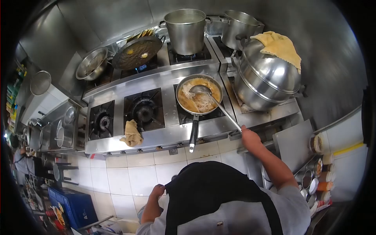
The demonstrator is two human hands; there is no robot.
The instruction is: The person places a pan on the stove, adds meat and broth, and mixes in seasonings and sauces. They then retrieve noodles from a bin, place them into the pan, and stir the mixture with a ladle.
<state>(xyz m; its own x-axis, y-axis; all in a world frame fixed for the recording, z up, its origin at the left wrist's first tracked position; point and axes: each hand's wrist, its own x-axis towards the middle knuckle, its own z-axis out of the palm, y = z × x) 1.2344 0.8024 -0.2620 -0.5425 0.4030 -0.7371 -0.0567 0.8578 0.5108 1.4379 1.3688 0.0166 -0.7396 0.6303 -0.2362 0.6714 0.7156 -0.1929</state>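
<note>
My right hand [250, 138] is closed round the handle end of a long metal ladle [226, 111]. The ladle's bowl rests in a pan [221, 87] of orange-brown sauce with a pale patch, which sits on a front burner. The pan's black handle [194, 132] points toward me, with no hand on it. Low and left of my body, my left hand [158, 190] hangs beside the black apron [207, 176]; its fingers are too small and partly hidden to tell what they hold, if anything.
Behind the pan stand a tall pot [185, 33] and a wok [137, 53] over a flame. A large domed steamer [266, 78] bears a cloth. Another cloth [132, 134] lies on the stove's front edge. A blue crate [74, 207] is on the floor; a person [25, 162] is far left.
</note>
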